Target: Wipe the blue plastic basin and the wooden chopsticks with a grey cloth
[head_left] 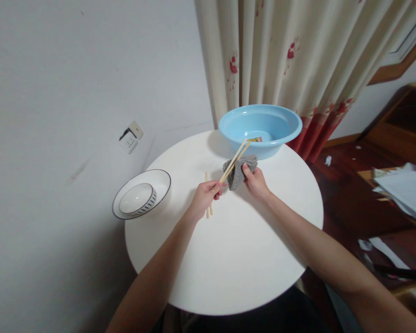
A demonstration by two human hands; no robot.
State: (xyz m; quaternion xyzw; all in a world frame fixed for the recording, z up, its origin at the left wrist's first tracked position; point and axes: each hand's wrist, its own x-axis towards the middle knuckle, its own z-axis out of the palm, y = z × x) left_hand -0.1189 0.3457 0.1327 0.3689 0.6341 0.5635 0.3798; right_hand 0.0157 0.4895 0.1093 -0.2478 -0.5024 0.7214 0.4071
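Note:
My left hand [207, 195] is closed around the lower ends of two light wooden chopsticks [236, 159], which slant up and to the right. A crumpled grey cloth [237, 175] is gripped in my right hand [255, 181], thumb on top, and lies against the chopsticks. Under my left hand, another pair of chopsticks [208, 212] rests on the white round table [235, 259], its middle hidden by the hand. Just beyond the cloth stands a light blue basin [260, 150] with a colourful label inside.
At the table's left edge, a small striped bowl [137, 199] sits in a larger dark-rimmed dish [163, 178]. A wall with a socket [128, 141] borders the left. Behind the basin hangs a flowered curtain [266, 55]. Papers [405, 189] lie on furniture at the right.

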